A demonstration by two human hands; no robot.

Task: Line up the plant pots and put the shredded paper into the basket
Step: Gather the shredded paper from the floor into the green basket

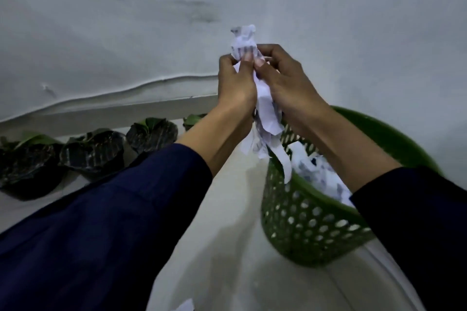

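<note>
A bundle of shredded paper (pixel 262 106) hangs between both hands, its strips trailing down toward the green perforated basket (pixel 303 222). My left hand (pixel 236 83) and my right hand (pixel 283 78) pinch the bundle together at its top, raised in front of the wall. More shredded paper (pixel 318 171) lies inside the basket. A row of plant pots in black plastic bags stands along the wall at the left: one (pixel 25 169), another (pixel 93 151), a third (pixel 151 134). A further pot (pixel 192 120) is mostly hidden behind my left forearm.
A white wall fills the background, with a pale ledge (pixel 101 113) running above the pots. The floor is light tile. A scrap of paper (pixel 185 305) lies at the bottom edge. My dark blue sleeves cover much of the lower view.
</note>
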